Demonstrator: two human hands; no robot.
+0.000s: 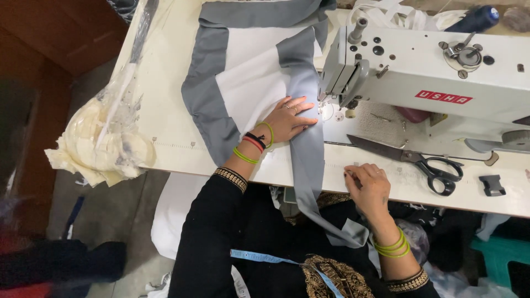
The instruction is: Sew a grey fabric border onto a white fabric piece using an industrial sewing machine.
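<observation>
Red label [443,97] on white sewing machine [419,72]

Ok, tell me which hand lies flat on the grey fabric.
The left hand, pressed flat on the grey fabric beside the sewing machine; the right hand rests on the table edge.

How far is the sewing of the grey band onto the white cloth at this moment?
Grey band already borders the white cloth behind the sewing machine. In hand: the left hand presses the grey strip flat near the needle; the right hand rests at the table edge. Left: the strip's tail hanging into the lap.
</observation>
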